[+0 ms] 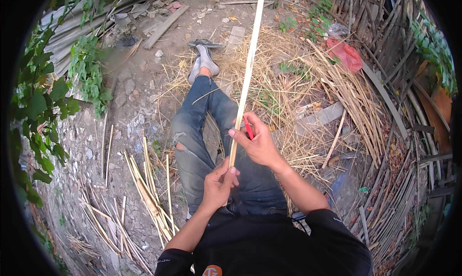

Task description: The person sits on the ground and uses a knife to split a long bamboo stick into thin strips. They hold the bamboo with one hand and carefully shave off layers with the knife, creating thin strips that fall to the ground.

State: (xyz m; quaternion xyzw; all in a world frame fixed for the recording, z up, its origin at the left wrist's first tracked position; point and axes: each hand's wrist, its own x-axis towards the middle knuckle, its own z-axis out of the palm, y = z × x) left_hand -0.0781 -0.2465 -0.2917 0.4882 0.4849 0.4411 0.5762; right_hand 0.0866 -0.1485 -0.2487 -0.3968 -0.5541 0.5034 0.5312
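A long pale strip of split bamboo (249, 67) rises from my lap past the far edge of the view. My left hand (219, 185) is closed round its near end, over my thighs. Farther up the strip, my right hand (260, 144) pinches it between thumb and fingers. A slim red-handled tool (248, 127) also sits in my right hand; its working end is hidden, so I cannot tell its kind. My legs in torn jeans (202, 127) stretch out ahead, crossed at the ankles.
Pale shavings (269, 59) cover the ground ahead and right. A bundle of long strips (353, 100) lies right, near a red plastic bag (344, 54). Split bamboo pieces (149, 192) lie at my left. A stick fence (385, 31) borders the right; leafy vines (48, 103) hang left.
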